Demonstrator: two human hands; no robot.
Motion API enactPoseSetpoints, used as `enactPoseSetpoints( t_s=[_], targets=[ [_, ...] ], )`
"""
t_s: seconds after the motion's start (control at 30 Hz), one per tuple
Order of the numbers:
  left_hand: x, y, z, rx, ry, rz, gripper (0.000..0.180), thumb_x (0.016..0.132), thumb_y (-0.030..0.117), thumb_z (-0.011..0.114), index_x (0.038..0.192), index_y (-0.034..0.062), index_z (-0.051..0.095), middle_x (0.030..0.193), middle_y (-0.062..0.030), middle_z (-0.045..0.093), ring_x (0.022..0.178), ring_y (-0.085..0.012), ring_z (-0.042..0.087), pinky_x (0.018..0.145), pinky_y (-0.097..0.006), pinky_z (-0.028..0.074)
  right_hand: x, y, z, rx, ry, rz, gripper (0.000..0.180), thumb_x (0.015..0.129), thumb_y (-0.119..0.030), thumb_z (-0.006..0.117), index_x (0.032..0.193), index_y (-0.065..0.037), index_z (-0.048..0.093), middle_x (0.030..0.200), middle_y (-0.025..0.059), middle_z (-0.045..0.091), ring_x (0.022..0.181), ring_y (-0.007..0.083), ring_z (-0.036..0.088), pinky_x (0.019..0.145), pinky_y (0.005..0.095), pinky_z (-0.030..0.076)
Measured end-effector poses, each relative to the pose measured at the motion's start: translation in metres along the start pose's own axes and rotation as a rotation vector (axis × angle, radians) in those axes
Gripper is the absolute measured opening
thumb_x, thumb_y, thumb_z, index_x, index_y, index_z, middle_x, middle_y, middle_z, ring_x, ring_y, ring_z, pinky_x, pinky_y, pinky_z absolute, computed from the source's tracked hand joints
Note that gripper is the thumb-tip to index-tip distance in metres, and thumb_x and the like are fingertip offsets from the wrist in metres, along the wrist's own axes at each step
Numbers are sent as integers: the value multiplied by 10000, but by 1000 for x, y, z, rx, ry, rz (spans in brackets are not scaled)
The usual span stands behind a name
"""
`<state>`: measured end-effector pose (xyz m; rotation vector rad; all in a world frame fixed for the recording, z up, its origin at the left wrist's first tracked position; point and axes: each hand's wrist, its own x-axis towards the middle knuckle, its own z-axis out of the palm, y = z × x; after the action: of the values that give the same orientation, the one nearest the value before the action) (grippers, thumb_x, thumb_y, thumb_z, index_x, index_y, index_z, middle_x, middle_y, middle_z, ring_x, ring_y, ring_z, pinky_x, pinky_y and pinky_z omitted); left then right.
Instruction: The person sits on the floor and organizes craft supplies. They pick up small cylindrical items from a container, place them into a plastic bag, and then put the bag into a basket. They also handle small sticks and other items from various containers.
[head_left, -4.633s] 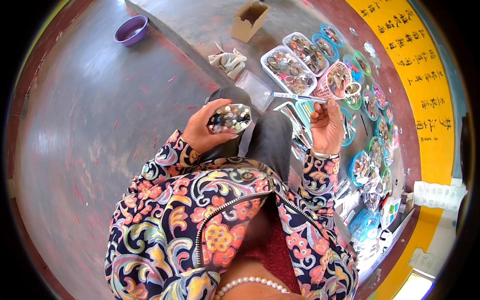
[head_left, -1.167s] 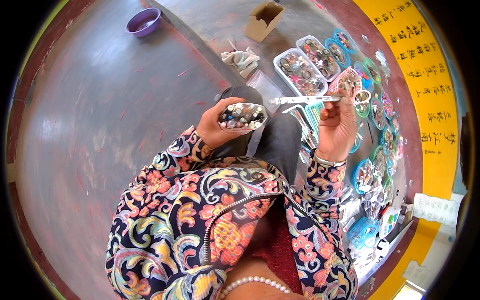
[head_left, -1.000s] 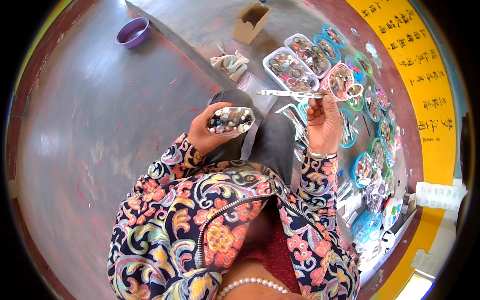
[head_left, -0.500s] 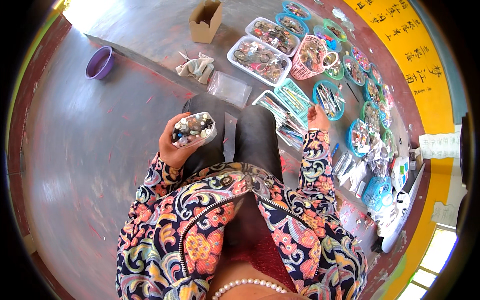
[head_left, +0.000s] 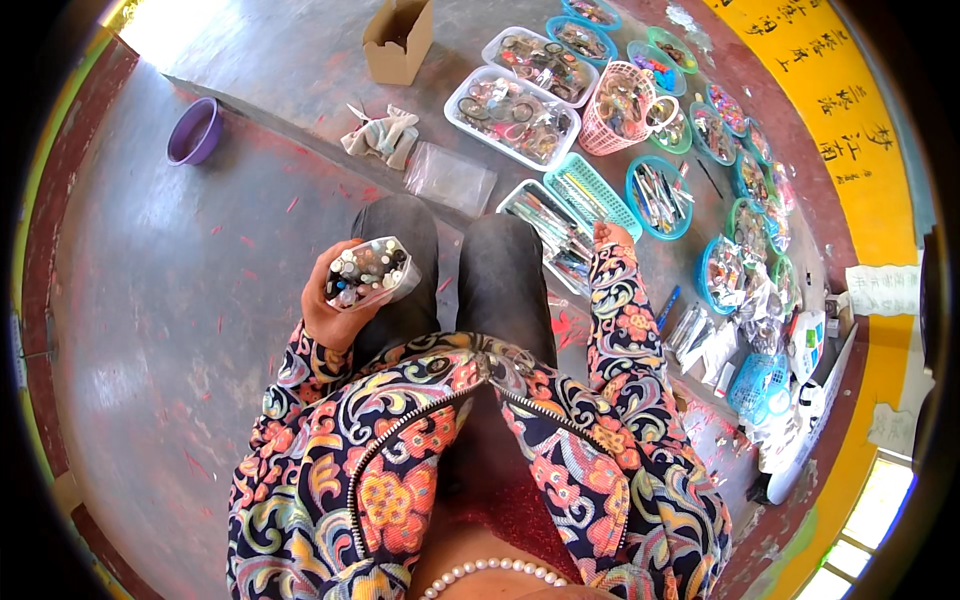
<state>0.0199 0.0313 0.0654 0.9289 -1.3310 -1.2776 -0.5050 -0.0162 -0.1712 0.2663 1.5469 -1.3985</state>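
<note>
My left hand is closed round a clear plastic box above my left knee. Several pens or markers stand packed upright in it, their black, white and coloured ends facing up. My right hand is at the near end of a turquoise slotted basket holding a few pens. Its fingers are curled together; what they hold, if anything, is hidden. Left of that basket lies a white tray full of pens. A round blue basket with more pens stands just beyond my right hand.
White tubs of mixed small goods and a pink basket stand farther off. Round baskets line the right. A clear plastic bag, a cloth, a cardboard box and a purple basin lie ahead and left.
My right hand has moved slightly left and nearer, from beside the round blue basket to the turquoise basket's near end. My left hand with the pen box has shifted slightly left, tilting it.
</note>
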Motion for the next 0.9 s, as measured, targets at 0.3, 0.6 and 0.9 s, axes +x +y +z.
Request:
enactPoseSetpoints(
  t_s=[0.3,0.6,0.9],
  targets=[
    [-5,-19,-12,-106,-43,-20,639,651,14,710,1200,-35,387,1051,-105,551,950,-160,541,838,-280,436,-51,11,39,-91,-268,-217,129,798,-86,532,895,-2,532,749,87,589,617,149,576,506,224,462],
    [-10,-25,-19,-116,-36,-69,641,635,-85,676,1202,-8,387,1043,-79,551,959,-135,533,841,-257,426,-324,44,185,-630,-867,-692,141,773,-88,618,901,-31,618,928,43,610,807,119,566,673,215,419],
    [-11,-21,-15,143,16,39,592,669,123,742,1171,58,436,1008,-77,570,907,-128,556,781,-260,452,-419,84,217,-1101,-1188,-1381,160,663,-101,675,812,-71,626,1012,102,546,969,264,494,822,343,391]
  ],
)
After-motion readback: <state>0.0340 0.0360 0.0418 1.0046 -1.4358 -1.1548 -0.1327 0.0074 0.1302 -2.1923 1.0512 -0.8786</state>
